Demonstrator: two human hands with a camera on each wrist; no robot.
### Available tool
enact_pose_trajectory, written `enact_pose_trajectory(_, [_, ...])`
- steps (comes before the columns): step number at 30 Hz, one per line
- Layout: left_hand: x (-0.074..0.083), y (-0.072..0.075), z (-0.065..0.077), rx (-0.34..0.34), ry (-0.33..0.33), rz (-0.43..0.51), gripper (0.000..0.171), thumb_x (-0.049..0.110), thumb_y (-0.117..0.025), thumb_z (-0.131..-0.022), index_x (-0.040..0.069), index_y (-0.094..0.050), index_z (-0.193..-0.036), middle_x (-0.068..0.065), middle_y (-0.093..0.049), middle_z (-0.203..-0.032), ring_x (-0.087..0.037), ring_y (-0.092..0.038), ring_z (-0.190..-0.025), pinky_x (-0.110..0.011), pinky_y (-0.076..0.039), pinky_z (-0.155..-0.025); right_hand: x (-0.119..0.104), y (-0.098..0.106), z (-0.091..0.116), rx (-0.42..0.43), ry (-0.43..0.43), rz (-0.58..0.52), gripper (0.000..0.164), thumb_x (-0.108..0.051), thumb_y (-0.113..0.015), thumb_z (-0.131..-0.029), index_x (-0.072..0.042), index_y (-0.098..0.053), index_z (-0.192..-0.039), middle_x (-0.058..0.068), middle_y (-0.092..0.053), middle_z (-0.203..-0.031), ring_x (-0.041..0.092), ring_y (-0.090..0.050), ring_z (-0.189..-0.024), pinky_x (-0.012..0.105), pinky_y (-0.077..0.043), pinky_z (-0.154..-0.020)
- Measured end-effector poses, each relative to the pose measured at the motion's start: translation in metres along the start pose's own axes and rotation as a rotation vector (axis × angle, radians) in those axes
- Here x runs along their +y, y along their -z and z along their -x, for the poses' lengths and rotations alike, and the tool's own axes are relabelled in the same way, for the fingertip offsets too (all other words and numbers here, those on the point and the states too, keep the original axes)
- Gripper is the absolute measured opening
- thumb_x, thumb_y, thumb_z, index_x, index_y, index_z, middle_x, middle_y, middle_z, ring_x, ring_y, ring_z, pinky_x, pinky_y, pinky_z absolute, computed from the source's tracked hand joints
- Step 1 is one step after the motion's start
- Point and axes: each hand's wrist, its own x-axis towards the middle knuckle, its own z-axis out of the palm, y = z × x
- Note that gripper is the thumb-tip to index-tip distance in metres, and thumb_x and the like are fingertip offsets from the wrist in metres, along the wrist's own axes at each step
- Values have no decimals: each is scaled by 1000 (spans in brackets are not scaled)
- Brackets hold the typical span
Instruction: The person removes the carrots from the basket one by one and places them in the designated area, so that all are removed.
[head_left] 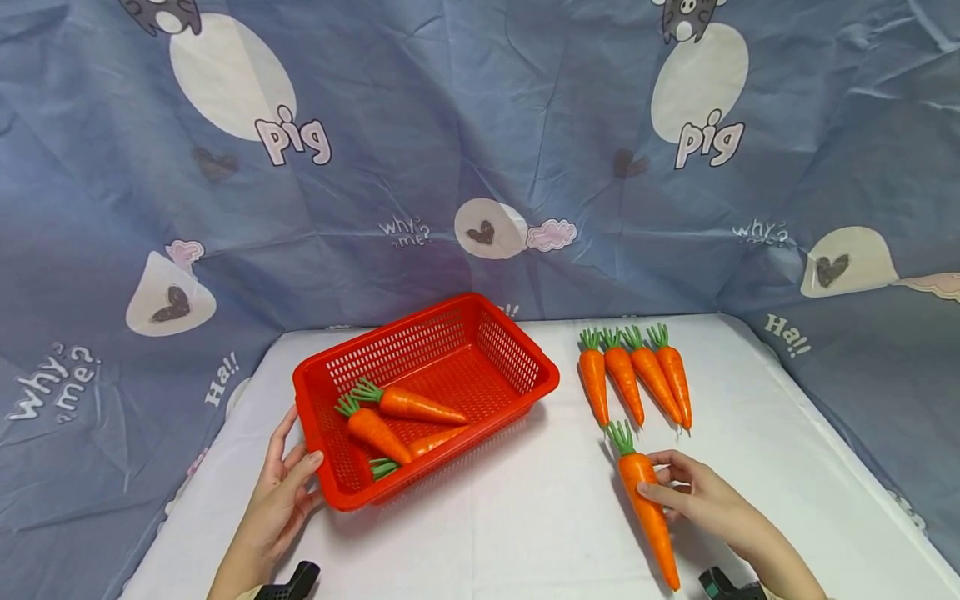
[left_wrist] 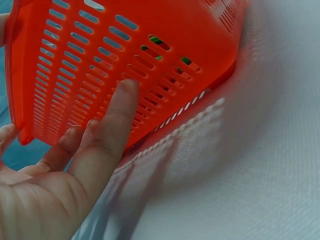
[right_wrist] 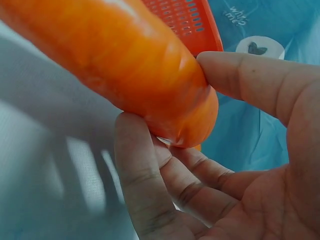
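Observation:
My right hand [head_left: 693, 496] pinches an orange carrot [head_left: 647, 508] between thumb and fingers. Its green top points away from me and its tip toward me. In the right wrist view, the thumb and fingers meet the thick part of this carrot [right_wrist: 135, 65]. At the left, my left hand [head_left: 281, 500] holds the near left end of a red plastic basket [head_left: 540, 379]. In the left wrist view, fingers [left_wrist: 107, 125] lie against the slotted outer wall of the basket [left_wrist: 150, 30]. Inside are three carrots, one [head_left: 420, 406] lying at the back.
Several carrots [head_left: 648, 371] lie side by side at the back right of the white-covered table [head_left: 540, 525], green tops away from me. Behind the table hangs a blue printed cloth [head_left: 390, 183], which also flanks both sides.

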Motion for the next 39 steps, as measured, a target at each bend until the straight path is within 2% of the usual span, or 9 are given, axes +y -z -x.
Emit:
enact_pose_trajectory(13, [-1,1,-1,4,9,-1,82,10,-54,-111,45,-10,-171,16,-54,-149,-5,-69,-122,-40,-65,-89,5,-6,-5,6,-36,-1,67,-33,-77,-99,7,-49,-145,11,-64,-112,21,-65,-97,34,-63,-78])
enact_pose_trajectory(26, [1,1,0,5,9,8,82,9,-54,-111,46,-10,-171,18,-54,-148,-5,-69,-122,-39,-66,-89,1,-9,-13,30,-42,36,62,-32,-75,-100,8,-51,-142,9,-61,-108,20,-63,-91,34,-61,-74])
enact_pose_trajectory(39, [1,-1,1,0,11,24,81,9,-54,-111,46,-13,-170,19,-59,-146,-6,-69,-123,-39,-65,-90,-3,-8,-20,40,-64,75,66,-35,-78,-99,8,-52,-141,10,-60,-110,19,-62,-94,34,-61,-75])
